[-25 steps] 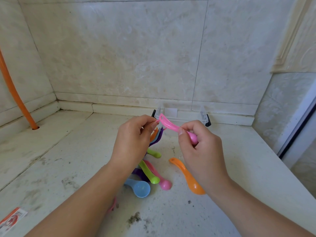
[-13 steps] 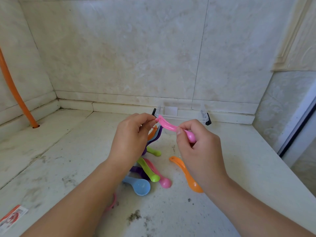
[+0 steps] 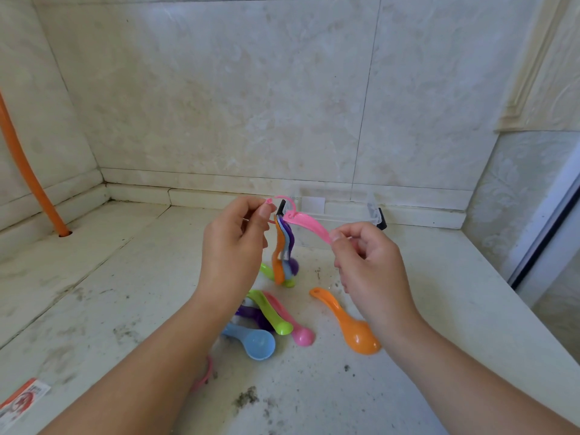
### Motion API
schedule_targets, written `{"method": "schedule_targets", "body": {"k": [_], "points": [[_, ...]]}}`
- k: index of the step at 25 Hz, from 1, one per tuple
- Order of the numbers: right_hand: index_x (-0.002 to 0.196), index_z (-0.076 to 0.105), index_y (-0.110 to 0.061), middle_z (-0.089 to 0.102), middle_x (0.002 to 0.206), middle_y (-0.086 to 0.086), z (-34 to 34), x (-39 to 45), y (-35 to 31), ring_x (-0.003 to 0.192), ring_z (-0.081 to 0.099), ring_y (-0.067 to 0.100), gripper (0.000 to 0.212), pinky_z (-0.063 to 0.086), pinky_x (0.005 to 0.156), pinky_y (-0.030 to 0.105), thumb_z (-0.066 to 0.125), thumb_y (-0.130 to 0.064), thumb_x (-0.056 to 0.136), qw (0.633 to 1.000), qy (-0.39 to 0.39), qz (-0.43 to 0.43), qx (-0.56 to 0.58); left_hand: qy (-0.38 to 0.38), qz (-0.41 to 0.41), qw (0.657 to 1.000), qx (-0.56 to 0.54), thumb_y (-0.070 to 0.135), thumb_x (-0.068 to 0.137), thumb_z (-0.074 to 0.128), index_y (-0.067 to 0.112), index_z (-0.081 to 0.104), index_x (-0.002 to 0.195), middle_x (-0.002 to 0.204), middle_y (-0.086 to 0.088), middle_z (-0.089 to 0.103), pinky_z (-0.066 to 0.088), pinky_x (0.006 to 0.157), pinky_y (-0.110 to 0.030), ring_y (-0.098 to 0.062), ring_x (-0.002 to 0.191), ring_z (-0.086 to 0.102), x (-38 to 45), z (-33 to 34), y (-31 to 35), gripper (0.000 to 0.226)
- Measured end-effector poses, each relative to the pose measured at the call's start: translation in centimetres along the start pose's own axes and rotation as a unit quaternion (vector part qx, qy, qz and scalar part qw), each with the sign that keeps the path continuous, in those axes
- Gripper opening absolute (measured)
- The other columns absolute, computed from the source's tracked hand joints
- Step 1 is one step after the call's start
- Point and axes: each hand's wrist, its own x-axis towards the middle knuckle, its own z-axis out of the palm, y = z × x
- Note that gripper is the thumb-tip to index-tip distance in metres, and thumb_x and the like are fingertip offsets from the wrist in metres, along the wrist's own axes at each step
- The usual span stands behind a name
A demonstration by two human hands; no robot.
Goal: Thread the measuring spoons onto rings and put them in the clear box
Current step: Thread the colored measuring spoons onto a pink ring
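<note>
hands (image 3: 301, 246) thread pink spoon (image 3: 309, 224) above floor (image 3: 94, 293).

loose spoons (image 3: 284, 321) scattered below, clear box (image 3: 342, 211) against wall

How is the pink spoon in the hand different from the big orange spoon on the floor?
The pink spoon is up in the air, pinched by the right hand, while the orange spoon lies loose on the floor. The pink spoon's handle end sits at the pink ring held by the left hand; the orange spoon is on no ring. Both are plastic.
</note>
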Motion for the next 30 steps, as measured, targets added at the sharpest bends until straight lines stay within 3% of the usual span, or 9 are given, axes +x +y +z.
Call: {"method": "schedule_targets", "body": {"k": [5,13,16,19,21,24,26,28,30], "points": [[0.098,0.061,-0.035,0.066,0.074,-0.003,0.8,-0.8,-0.3,0.060,0.061,0.013,0.009,0.054,0.052,0.031,0.067,-0.036,0.091,0.998,-0.062,-0.001,-0.004,0.034,0.034,0.997,-0.052,0.022,0.103,0.051,0.015,0.066,0.094,0.063,0.011,0.058,0.046,0.055,-0.018,-0.005,0.056,0.054,-0.2,-0.3,0.5,0.018],[0.119,0.062,-0.027,0.066,0.104,-0.019,1.3,-1.4,-0.2,0.094,0.062,-0.001,0.021,0.059,0.081,0.035,0.056,-0.028,0.098,0.986,-0.102,-0.050,-0.119,0.082,0.018,0.992,-0.092,0.021,0.103,0.052,0.017,0.066,0.092,0.065,0.004,0.058,0.045,0.056,-0.027,-0.013,0.059,0.052,0.1,-0.6,0.7,0.019],[0.129,0.062,-0.025,0.064,0.127,-0.009,1.8,-1.4,0.1,0.117,0.058,0.010,0.035,0.049,0.098,0.032,0.051,-0.015,0.098,0.938,-0.179,-0.091,-0.282,0.093,0.014,0.991,-0.099,0.022,0.102,0.052,0.016,0.067,0.092,0.065,0.005,0.057,0.045,0.056,-0.025,-0.013,0.060,0.051,0.1,-0.7,0.8,0.019],[0.144,0.050,-0.023,0.050,0.149,-0.005,2.6,-1.2,0.1,0.145,0.033,0.021,0.064,0.029,0.117,0.041,0.068,-0.006,0.084,0.862,-0.295,-0.113,-0.397,0.101,0.011,0.989,-0.104,0.020,0.103,0.051,0.012,0.066,0.094,0.062,0.009,0.056,0.045,0.055,-0.023,-0.010,0.057,0.051,0.2,-0.7,0.8,0.019],[0.146,0.047,-0.022,0.039,0.159,-0.006,2.8,-1.1,0.0,0.151,0.019,0.022,0.070,0.014,0.121,0.048,0.071,-0.009,0.081,0.809,-0.346,-0.130,-0.458,0.102,0.007,0.989,-0.103,0.019,0.103,0.050,0.010,0.066,0.096,0.060,0.011,0.057,0.046,0.055,-0.021,-0.007,0.055,0.052,0.2,-0.7,0.8,0.020],[0.119,0.062,-0.019,0.053,0.144,-0.005,2.7,-1.2,-0.3,0.140,0.035,0.027,0.044,0.018,0.116,0.054,0.074,-0.020,0.077,0.776,-0.361,-0.136,-0.499,0.102,0.001,0.989,-0.105,0.020,0.103,0.050,0.012,0.067,0.096,0.063,0.007,0.057,0.046,0.055,-0.021,-0.008,0.056,0.052,0.2,-0.6,0.9,0.020],[0.088,0.060,-0.020,0.063,0.108,-0.008,2.3,-1.4,-0.7,0.112,0.051,0.023,0.017,0.028,0.110,0.046,0.073,-0.024,0.078,0.785,-0.335,-0.147,-0.500,0.102,-0.002,0.989,-0.107,0.020,0.104,0.049,0.012,0.066,0.096,0.066,0.003,0.056,0.046,0.056,-0.025,-0.011,0.058,0.051,0.2,-0.6,0.8,0.020],[0.075,0.054,-0.021,0.058,0.081,-0.007,1.7,-1.5,-1.1,0.086,0.052,0.023,0.015,0.035,0.088,0.032,0.065,-0.024,0.084,0.803,-0.291,-0.152,-0.497,0.102,-0.004,0.989,-0.108,0.019,0.103,0.049,0.011,0.066,0.095,0.065,0.003,0.056,0.045,0.055,-0.026,-0.011,0.057,0.050,0.2,-0.5,0.9,0.020],[0.082,0.059,-0.020,0.060,0.081,-0.004,1.2,-1.4,-1.3,0.082,0.055,0.025,0.013,0.031,0.067,0.030,0.055,-0.026,0.092,0.821,-0.243,-0.157,-0.492,0.102,-0.007,0.989,-0.109,0.019,0.103,0.050,0.010,0.065,0.094,0.062,0.006,0.055,0.045,0.054,-0.022,-0.009,0.056,0.050,0.2,-0.5,0.8,0.020]]}}
